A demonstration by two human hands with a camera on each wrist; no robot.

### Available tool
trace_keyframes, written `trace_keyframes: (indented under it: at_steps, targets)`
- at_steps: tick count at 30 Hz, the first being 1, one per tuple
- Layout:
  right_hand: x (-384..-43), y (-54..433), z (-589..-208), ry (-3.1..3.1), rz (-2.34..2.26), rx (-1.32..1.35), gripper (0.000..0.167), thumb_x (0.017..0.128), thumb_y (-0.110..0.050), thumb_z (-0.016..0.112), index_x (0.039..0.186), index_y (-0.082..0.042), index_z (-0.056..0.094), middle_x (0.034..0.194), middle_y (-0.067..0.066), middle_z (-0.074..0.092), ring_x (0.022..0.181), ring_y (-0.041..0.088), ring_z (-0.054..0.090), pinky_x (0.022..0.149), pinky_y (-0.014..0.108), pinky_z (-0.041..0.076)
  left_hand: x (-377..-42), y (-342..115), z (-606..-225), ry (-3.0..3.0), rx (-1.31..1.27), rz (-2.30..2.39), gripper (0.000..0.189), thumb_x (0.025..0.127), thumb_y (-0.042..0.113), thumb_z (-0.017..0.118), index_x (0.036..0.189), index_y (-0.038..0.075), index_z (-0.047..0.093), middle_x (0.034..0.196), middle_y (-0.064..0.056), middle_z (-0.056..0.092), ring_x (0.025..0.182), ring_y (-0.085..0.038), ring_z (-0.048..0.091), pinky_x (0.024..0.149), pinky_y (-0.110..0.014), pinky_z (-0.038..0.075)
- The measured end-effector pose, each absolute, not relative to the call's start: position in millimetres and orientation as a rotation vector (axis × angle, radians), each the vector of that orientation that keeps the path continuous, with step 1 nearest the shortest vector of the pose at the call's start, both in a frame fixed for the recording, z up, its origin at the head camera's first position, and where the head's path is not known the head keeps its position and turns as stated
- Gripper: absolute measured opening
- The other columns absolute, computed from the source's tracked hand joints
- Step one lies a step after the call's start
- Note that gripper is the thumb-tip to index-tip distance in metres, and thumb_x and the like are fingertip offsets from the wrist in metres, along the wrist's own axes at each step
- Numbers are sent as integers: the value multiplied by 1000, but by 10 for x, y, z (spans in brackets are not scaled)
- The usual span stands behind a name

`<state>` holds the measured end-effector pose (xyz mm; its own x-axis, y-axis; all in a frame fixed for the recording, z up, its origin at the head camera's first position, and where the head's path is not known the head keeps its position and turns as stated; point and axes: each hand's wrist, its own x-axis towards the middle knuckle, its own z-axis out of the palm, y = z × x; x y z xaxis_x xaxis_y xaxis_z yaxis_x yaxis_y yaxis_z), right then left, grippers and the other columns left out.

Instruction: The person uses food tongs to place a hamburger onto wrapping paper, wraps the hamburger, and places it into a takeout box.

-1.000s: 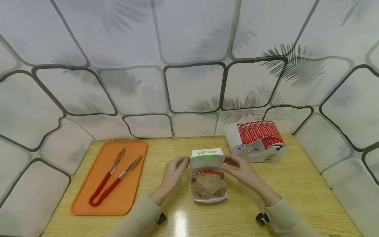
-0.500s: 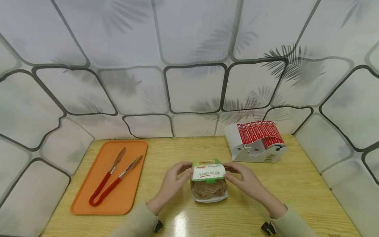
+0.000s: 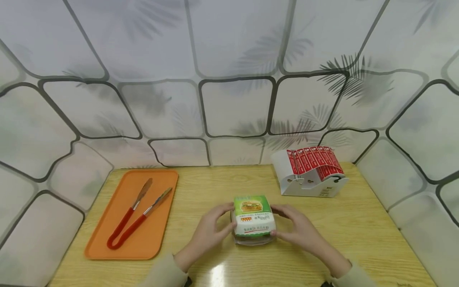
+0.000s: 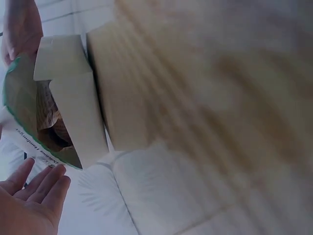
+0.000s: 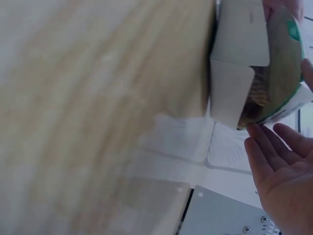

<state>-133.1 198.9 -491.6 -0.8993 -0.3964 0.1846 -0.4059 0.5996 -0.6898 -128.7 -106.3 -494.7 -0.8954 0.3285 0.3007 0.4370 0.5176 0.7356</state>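
Note:
A white and green burger box (image 3: 254, 215) with a burger picture on its lid stands on the wooden table, in the middle of the head view. The lid lies nearly down, with a gap along the front edge. In the left wrist view, a brown paper-wrapped item (image 4: 55, 125) shows through the side gap. My left hand (image 3: 212, 228) touches the lid's left side, its thumb near the front corner and fingers farther back. The right hand (image 3: 298, 229) touches the right side likewise. In both wrist views the fingers look fairly straight against the lid.
An orange tray (image 3: 104, 243) at the left carries red-handled tongs (image 3: 123, 229). At the back right stands a white holder (image 3: 287, 175) with several red-and-white folded cartons (image 3: 315, 157). Patterned walls (image 3: 234, 107) enclose the table (image 3: 211, 181) at the back and sides.
The box lid has swung from upright forward and down over the wrapped item. Both hands have moved down and toward the front with it. The tray, tongs and holder stay put.

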Motion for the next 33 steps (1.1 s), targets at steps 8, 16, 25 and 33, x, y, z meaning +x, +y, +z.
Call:
trace_keyframes:
  at_steps: [8,16,25,33]
  targets:
    - [-1252,1965,-4977,-2815,879,759,88,72,-27,98,147,-4,58,141,9,69,129,32,68,109,56,57,-1199,-1082,-4923,-2766,-776,-1047,54,90,20,84,138,3,65,152,-17,62,140,-35,61,117,-54,51]
    - [-1234,1943,-4962,-2709,700,877,92,70,-24,100,150,-7,58,156,17,57,138,39,60,110,56,56,-1170,-1109,-4912,-2761,-935,-722,74,87,36,88,146,2,59,155,-18,59,139,-34,62,115,-48,55]
    - [-1252,1955,-4917,-2683,739,954,74,78,-20,94,146,-12,65,151,15,62,132,36,65,104,55,60,-1194,-1007,-4920,-2664,-1144,-448,105,78,47,94,159,1,44,167,-20,43,154,-32,46,126,-43,43]
    - [-1286,1991,-4891,-2616,889,998,68,78,-14,92,142,-14,68,147,16,64,130,37,65,102,55,60,-1229,-914,-4912,-2611,-1186,-291,101,81,43,91,161,4,43,167,-12,46,155,-25,45,129,-37,39]
